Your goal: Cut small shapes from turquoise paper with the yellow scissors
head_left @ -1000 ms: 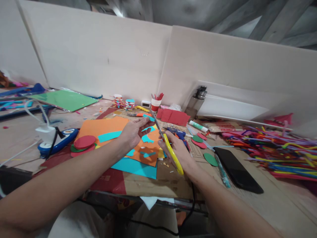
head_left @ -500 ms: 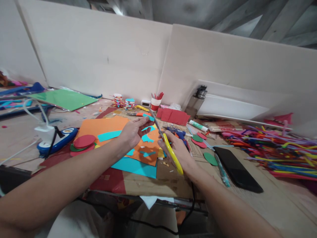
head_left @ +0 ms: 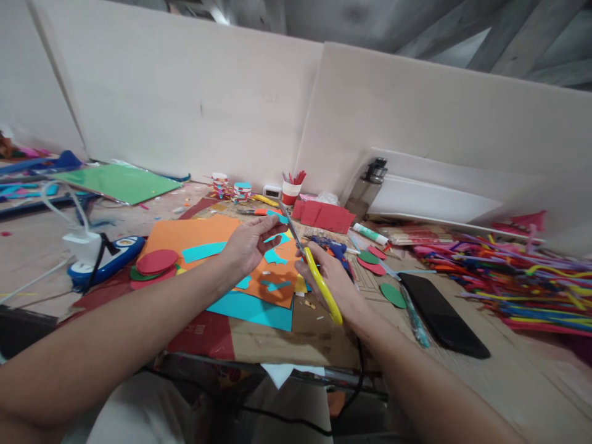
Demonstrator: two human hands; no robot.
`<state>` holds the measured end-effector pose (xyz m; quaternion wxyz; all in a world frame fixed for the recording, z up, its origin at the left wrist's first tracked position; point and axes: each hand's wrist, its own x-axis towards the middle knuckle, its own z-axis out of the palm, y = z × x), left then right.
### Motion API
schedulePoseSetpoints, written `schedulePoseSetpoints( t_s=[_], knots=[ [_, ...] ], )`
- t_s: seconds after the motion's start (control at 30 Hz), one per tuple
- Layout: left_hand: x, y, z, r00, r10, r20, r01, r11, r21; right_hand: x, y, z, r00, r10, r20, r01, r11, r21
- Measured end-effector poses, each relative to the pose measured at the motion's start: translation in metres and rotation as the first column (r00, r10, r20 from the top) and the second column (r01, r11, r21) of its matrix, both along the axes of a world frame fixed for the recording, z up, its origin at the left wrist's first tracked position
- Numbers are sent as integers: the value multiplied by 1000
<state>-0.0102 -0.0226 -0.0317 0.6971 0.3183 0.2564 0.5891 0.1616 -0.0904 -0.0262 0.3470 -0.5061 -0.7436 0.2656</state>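
My left hand (head_left: 254, 242) pinches a small piece of turquoise paper (head_left: 277, 216) between thumb and fingers. My right hand (head_left: 328, 274) is closed round the yellow handles of a pair of scissors (head_left: 319, 280). The blades point up and away, their tips beside the turquoise piece; whether they touch it I cannot tell. Below the hands, turquoise scraps (head_left: 276, 257) lie on orange paper sheets (head_left: 194, 233). A turquoise strip (head_left: 203, 251) is partly behind my left wrist. Under the orange paper, a larger turquoise sheet (head_left: 259, 311) sticks out toward me.
Red and green paper circles (head_left: 157, 261) lie left, near a blue power strip (head_left: 106, 262). A glue gun (head_left: 330, 246), glue stick (head_left: 370, 234), red paper pieces (head_left: 324, 214) and a black phone (head_left: 441, 314) sit rightward. Pipe cleaners (head_left: 522, 277) are heaped far right; a cup (head_left: 291, 192) stands behind.
Almost nothing differs. The turquoise piece in my left hand has tilted or shifted very slightly beside the scissor tips, and the whole view has moved a trifle.
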Motion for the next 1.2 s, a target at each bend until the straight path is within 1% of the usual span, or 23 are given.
schedulePoseSetpoints(
  t_s=[0.1,0.27,0.47,0.67,0.77,0.97,1.2],
  knots=[
    [0,0,0,1000,-2,6,2,1000,-2,0,0,0,1000,-3,14,3,1000,9],
    [0,-2,2,1000,11,14,-11,1000,-15,-1,-2,3,1000,-8,-13,8,1000,-25],
    [1,-4,4,1000,17,-7,-18,1000,-16,-3,-4,6,1000,-14,5,14,1000,1],
    [1,-4,4,1000,24,-6,-25,999,-25,-2,-2,4,999,-16,40,15,1000,14],
    [1,-4,4,1000,23,-2,-23,999,-23,-2,-3,4,999,-27,32,27,1000,11],
    [1,-4,4,1000,10,6,-10,1000,-22,-3,-3,5,1000,-11,19,10,1000,25],
    [2,-5,4,1000,15,5,-15,999,-34,-1,-1,2,1000,10,17,-10,999,38]
  ],
)
